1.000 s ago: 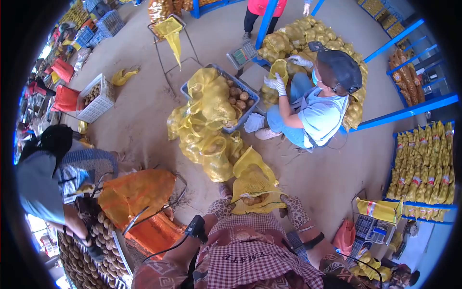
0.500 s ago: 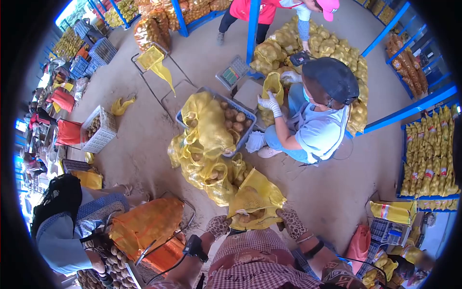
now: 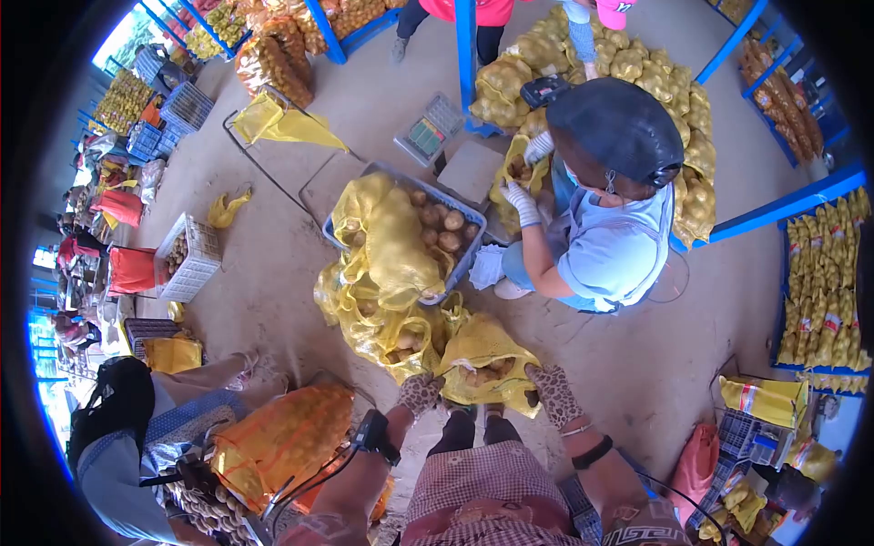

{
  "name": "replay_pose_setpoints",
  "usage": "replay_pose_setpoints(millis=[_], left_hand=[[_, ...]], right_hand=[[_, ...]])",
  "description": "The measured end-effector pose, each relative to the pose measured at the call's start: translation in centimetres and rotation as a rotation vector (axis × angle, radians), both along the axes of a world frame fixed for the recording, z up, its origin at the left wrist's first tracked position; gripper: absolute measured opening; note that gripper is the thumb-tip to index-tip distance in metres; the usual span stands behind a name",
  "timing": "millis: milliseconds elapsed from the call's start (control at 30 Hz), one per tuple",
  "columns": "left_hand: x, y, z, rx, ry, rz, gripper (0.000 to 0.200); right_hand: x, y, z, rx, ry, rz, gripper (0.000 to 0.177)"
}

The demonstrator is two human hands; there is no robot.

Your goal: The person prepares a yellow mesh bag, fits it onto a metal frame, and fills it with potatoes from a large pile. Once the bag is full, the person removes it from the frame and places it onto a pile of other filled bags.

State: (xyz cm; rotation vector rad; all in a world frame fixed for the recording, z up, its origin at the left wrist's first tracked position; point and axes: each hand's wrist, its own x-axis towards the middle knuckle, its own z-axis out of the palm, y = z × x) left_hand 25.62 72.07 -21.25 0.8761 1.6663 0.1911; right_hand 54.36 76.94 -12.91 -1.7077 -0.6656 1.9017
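Note:
A yellow mesh bag point(image 3: 482, 348) with potatoes point(image 3: 487, 372) inside stands on the floor before my feet, its mouth gaping toward me. My left hand point(image 3: 420, 393), in a leopard-print glove, is closed on the left side of the rim. On the right side of the rim, my right hand point(image 3: 553, 395) is closed in a matching glove. Just beyond, other yellow mesh bags of potatoes point(image 3: 387, 332) lean together. One full bag point(image 3: 398, 246) lies across a blue crate point(image 3: 475, 217) that holds loose potatoes point(image 3: 444, 227).
A co-worker point(image 3: 610, 237) in white gloves sits at the right, holding a small yellow bag point(image 3: 522, 173). Another person point(image 3: 137, 446) bends at the left beside an orange mesh bag point(image 3: 291, 435). A scale point(image 3: 430, 130), a wire stand point(image 3: 264, 170) and a blue post point(image 3: 465, 64) stand farther off.
Both my hands have moved slightly up the view, away from my body, with the bag. Its upright back panel has sunk, and more potatoes show in the mouth. My legs have come into view.

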Motion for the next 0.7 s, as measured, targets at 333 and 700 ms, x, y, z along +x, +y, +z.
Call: replay_pose_setpoints(millis=[333, 700], left_hand=[[0.9, 6.8, -10.5, 0.046, 0.072, -0.058, 0.029], [-3.4, 9.9, -23.6, -0.163, 0.249, -0.155, 0.042]], right_hand=[[-1.3, 5.9, -8.2, -0.003, -0.099, -0.010, 0.025], [-3.0, 7.2, -23.9, -0.174, -0.356, 0.150, 0.032]])
